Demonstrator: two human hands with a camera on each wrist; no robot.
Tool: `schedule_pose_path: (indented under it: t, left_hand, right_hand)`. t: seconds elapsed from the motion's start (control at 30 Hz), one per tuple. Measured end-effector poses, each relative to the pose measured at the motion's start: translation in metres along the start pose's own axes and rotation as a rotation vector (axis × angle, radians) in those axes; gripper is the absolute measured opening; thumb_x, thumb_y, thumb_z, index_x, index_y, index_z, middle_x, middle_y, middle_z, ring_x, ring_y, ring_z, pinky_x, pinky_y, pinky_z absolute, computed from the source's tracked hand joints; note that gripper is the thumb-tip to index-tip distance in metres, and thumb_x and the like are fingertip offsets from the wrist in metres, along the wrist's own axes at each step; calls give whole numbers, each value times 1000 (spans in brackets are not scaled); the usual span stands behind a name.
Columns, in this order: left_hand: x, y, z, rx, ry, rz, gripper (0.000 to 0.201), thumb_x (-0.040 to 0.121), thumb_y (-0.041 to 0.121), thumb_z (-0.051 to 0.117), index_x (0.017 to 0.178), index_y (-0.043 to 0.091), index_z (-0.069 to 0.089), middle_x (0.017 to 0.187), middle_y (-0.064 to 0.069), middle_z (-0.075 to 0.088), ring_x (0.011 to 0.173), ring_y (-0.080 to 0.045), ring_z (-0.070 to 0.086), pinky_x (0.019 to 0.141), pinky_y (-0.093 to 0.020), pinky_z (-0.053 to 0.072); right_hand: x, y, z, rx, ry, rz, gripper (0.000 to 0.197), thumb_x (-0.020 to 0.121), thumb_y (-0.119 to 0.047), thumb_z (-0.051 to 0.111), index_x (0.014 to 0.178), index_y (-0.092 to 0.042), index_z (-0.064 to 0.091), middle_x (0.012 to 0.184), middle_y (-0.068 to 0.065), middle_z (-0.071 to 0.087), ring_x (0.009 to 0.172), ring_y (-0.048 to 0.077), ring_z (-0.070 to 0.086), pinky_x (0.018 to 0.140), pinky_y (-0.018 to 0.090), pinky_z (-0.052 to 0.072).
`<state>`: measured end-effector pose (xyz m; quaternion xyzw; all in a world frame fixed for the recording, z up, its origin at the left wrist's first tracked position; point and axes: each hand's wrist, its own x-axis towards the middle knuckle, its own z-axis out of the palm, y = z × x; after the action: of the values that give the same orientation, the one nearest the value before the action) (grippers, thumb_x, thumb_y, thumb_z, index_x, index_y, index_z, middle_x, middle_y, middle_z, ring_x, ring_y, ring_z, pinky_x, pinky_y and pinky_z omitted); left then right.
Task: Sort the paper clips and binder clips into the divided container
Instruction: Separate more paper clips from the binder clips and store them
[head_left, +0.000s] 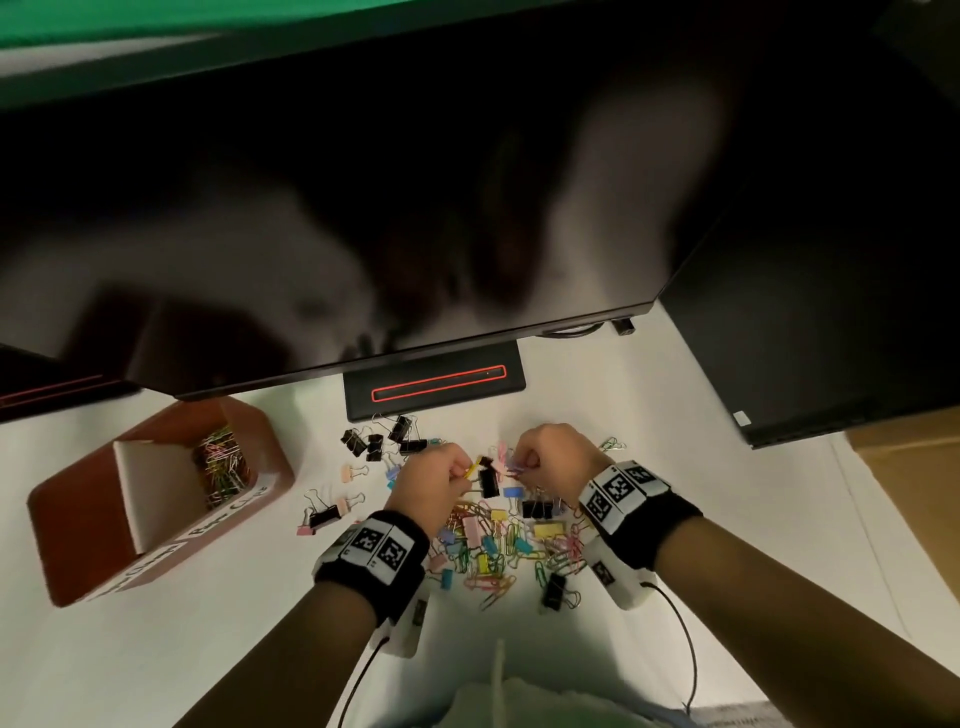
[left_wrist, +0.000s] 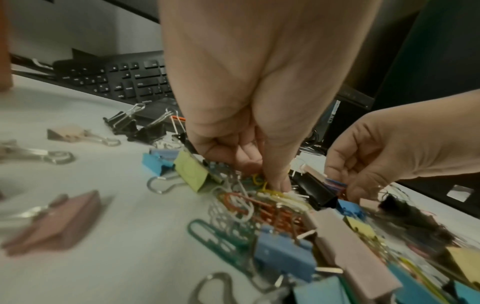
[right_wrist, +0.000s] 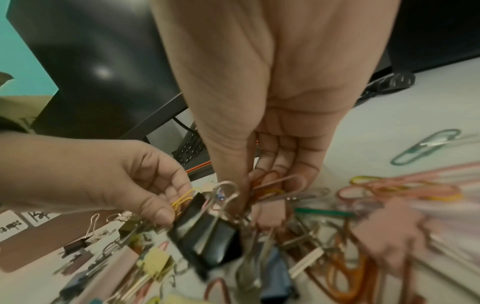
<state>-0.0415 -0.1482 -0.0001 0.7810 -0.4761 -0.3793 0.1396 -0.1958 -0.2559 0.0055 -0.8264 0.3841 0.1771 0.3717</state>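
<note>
A mixed pile of coloured paper clips and binder clips (head_left: 498, 535) lies on the white desk. Over its far edge, my left hand (head_left: 464, 472) pinches a few yellow paper clips (head_left: 474, 466), which also show as yellow paper clips (right_wrist: 183, 198) in the right wrist view. My right hand (head_left: 519, 464) pinches a small bunch of orange and pink paper clips (right_wrist: 272, 185). A black binder clip (right_wrist: 205, 236) lies just under both hands. The brown divided container (head_left: 67, 525) stands at the left. Its far compartment holds paper clips (head_left: 223, 467), and the near compartment looks bare.
A dark monitor hangs over the desk, its stand base (head_left: 436, 384) just behind the pile. A black keyboard (left_wrist: 124, 80) lies under the monitor. Loose black binder clips (head_left: 384, 441) sit between the base and my left hand. A cardboard box (head_left: 914, 467) is at the right.
</note>
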Motion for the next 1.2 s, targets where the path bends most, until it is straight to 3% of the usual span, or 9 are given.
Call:
schedule_pose_path:
  t: [0.13,0.3,0.43,0.57,0.67,0.8,1.0,1.1,1.2]
  left_hand:
    - [1,-3,-7,-70,12,-2,17,82,8,65,99,10,66,94,-3,67,85,-11,59,79,-20,46]
    - [-4,-8,-27,-297,92,-36,14,79,8,70,92,13,66,83,3,64,79,-10,60,73,-13,46]
    - [-12,-20,-48,-427,72,-48,19,76,8,73,84,24,65,81,2,64,81,-17,62,77,-29,52]
    - [-28,-29,-68,-530,76,-68,19,76,7,73,88,20,66,86,-6,65,80,-18,62,68,-29,54]
    - [-43,-40,-89,-610,107,-85,18,77,5,71,94,11,66,87,-7,65,81,-18,63,65,-24,56]
    - [-63,-61,-124,-722,176,-108,17,79,2,69,93,9,66,90,-11,64,85,-20,63,73,-33,59]
    - [-85,-113,-185,-758,400,-120,14,81,-1,65,90,10,66,87,-10,68,78,-16,64,64,-20,55]
    - [-86,-143,-206,-734,487,-191,15,82,-2,63,95,6,65,83,-5,66,77,-16,63,71,-25,55]
    - [-82,-161,-210,-708,463,-222,16,89,3,56,101,9,66,88,-4,68,82,-15,63,85,-33,51]
  right_hand:
    - [0,-5,-1,-57,-8,15,21,89,-18,58,108,-14,67,112,8,61,99,24,60,79,24,43]
    - [-11,1,-6,53,54,-1,17,87,-18,61,102,-13,67,106,6,66,94,20,61,79,24,45]
    - [-23,-2,-11,162,145,-7,13,84,-18,66,97,-13,67,99,5,69,83,15,61,75,23,48]
    - [-29,-24,-16,265,190,-67,19,81,-16,70,99,-11,67,97,6,69,82,12,59,74,19,47]
    - [-27,-56,-18,245,193,-150,21,83,-16,69,103,-12,68,97,4,68,82,9,57,70,12,42]
    - [-13,-114,-18,207,174,-278,21,84,-16,67,105,-12,67,100,5,69,83,10,58,77,19,44]
    - [32,-224,-3,343,157,-405,20,82,-12,68,103,-10,68,84,-5,61,72,12,59,68,22,48]
    - [55,-272,14,428,116,-403,24,84,-8,65,108,-10,66,80,-7,59,71,9,59,77,25,53]
    - [71,-297,32,493,82,-372,32,87,-15,63,118,-11,60,98,5,68,90,17,65,88,34,54]
